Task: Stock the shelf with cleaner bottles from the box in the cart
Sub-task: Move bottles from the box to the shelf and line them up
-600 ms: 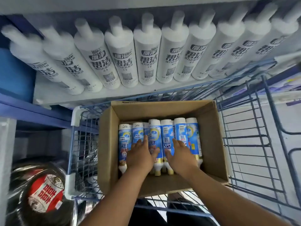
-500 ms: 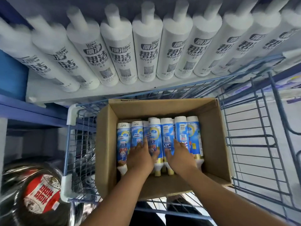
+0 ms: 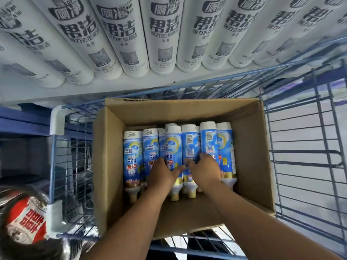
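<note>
Across the top of the frame runs the shelf [image 3: 131, 91], carrying a row of tall white cleaner bottles [image 3: 163, 34] standing side by side. Below it, filling the middle and right, is the blue wire cart [image 3: 300, 147], and inside that the open cardboard box [image 3: 249, 147] sits in the centre. At lower left a dark bag with a red label [image 3: 26, 222] lies outside the cart.

Your stock is the blue-and-white cleaner bottles [image 3: 132, 156] lying flat in the box, packed tight together, white bases toward the shelf and cream nozzle caps toward you.

Your left hand [image 3: 161, 176] lies over the middle bottles, fingers curling down between them; your right hand [image 3: 205, 169] is just beside it, fingers bent over the bottles right of centre. Whether either hand has fully closed round one bottle, I cannot tell.

Expect rigid plastic, probably full and so fairly heavy, with glossy labels that may slip. Take each one round the mid-body rather than by the narrow nozzle end. They are wedged, so working one loose will likely disturb its neighbours.
</note>
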### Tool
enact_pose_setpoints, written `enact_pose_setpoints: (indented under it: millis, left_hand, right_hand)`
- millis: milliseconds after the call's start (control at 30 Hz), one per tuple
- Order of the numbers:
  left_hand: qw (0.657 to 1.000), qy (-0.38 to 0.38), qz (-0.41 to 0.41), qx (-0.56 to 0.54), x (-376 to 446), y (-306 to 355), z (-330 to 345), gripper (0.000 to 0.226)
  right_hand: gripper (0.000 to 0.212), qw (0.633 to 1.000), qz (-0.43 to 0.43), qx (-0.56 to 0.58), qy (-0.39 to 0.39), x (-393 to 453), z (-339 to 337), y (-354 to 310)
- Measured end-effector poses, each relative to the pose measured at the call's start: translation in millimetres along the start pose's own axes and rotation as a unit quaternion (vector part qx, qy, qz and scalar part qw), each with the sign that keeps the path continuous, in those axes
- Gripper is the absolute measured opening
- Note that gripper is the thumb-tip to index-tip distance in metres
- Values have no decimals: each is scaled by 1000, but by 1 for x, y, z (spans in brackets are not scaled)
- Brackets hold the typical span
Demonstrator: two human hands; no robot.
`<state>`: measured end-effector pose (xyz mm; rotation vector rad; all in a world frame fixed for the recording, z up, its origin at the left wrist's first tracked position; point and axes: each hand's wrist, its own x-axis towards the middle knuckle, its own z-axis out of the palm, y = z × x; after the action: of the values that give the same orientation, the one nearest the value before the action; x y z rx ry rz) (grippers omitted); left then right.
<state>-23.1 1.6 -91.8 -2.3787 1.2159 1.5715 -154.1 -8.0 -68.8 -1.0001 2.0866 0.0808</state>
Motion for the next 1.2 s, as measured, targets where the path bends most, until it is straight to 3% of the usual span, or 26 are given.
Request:
enact_pose_setpoints:
  millis: [167, 267, 400, 533, 667, 833, 967, 1200]
  left_hand:
    - [1000, -18, -15, -7, 4, -5, -8, 60]
    - [999, -36, -4, -25, 2, -7, -13, 57]
    - [999, -43, -4, -21, 1, -13, -20, 55]
    - [999, -34, 0, 25, -9, -10, -32, 56]
    - [999, -36, 6, 31, -31, 0, -49, 61]
    - [999, -21, -7, -32, -74, 13, -82, 49]
    - [995, 19, -5, -100, -116, 23, -117, 54]
    - [973, 70, 75, -209, -195, 63, -187, 28]
  right_hand:
    - [50, 1000, -8, 14, 14, -2, 8, -5]
    - [43, 994, 17, 105, -16, -1, 17, -4]
    - [49, 959, 76, 265, -68, 2, 21, -3]
    - [47, 954, 88, 275, -85, 0, 16, 2]
    - [49, 918, 117, 354, -139, -18, -6, -5]
    - [45, 921, 63, 343, -172, -62, -52, -19]
    - [49, 915, 23, 352, -194, -97, -88, -32]
    - [58, 904, -120, 349, -214, -157, -165, -75]
